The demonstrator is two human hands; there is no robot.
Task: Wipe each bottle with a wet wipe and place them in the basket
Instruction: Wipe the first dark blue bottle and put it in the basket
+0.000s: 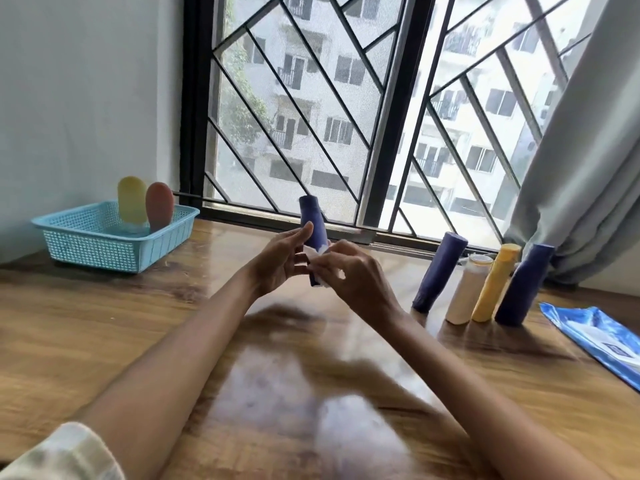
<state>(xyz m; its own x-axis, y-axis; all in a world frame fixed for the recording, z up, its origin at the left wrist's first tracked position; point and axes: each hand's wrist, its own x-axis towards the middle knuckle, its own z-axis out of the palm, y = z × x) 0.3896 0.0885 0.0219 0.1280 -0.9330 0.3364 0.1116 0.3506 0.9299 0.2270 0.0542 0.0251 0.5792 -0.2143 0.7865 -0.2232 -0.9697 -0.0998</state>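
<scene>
So two bottles (145,211) sit in the basket (104,251), both hands, left hand (280,261) and right hand (349,271), grip a blue bottle (313,223) and wipe (317,252) right of it, four more bottles (485,282) wait further right.

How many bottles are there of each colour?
Blue: 3, one held by the left hand and right hand at, two standing at and
Yellow: 2, and
Orange-red: 1
White: 1
Total: 7
</scene>
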